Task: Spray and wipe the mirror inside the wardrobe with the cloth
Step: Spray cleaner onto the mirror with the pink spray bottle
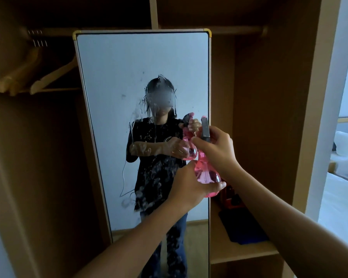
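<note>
A tall mirror (pixel 117 81) stands inside the wooden wardrobe, with spray droplets and runs across its middle. I hold a pink spray bottle (pixel 206 175) in front of the mirror's right edge. My right hand (pixel 215 149) grips its grey spray head and neck. My left hand (pixel 189 189) cups the round pink body from below and the left. The dark blue cloth (pixel 243 227) lies on the wardrobe shelf to the right, below the bottle.
Wooden hangers (pixel 28 77) hang from the rail at upper left. The wardrobe side panel (pixel 313 97) stands on the right, with a white bed (pixel 342 197) beyond it. A dark red object (pixel 232 197) sits on the shelf behind the bottle.
</note>
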### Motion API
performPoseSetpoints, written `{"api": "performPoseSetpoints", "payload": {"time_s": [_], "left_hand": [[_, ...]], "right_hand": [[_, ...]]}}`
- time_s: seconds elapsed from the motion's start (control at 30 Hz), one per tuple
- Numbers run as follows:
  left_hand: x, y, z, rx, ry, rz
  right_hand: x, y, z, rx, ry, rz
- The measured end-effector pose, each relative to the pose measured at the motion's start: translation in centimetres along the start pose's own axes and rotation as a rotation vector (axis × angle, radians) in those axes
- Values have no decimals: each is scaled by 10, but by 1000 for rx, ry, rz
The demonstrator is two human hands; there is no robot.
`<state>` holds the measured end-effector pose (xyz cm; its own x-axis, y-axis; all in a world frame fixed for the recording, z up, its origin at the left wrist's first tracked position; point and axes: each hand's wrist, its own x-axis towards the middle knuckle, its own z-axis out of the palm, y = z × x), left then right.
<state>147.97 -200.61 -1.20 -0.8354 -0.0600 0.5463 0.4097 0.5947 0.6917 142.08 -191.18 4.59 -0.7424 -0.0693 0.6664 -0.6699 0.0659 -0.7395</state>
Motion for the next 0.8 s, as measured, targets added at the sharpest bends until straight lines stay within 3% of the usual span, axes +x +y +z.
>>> {"api": "performPoseSetpoints", "payload": {"time_s": [0.57, 0.8], "left_hand": [[-27, -23, -9, -70, 3, -75], [-37, -29, -24, -74, -8, -92]], "right_hand": [[-21, 1, 22, -124, -99, -2], [-30, -2, 38, -44, -134, 47]]}}
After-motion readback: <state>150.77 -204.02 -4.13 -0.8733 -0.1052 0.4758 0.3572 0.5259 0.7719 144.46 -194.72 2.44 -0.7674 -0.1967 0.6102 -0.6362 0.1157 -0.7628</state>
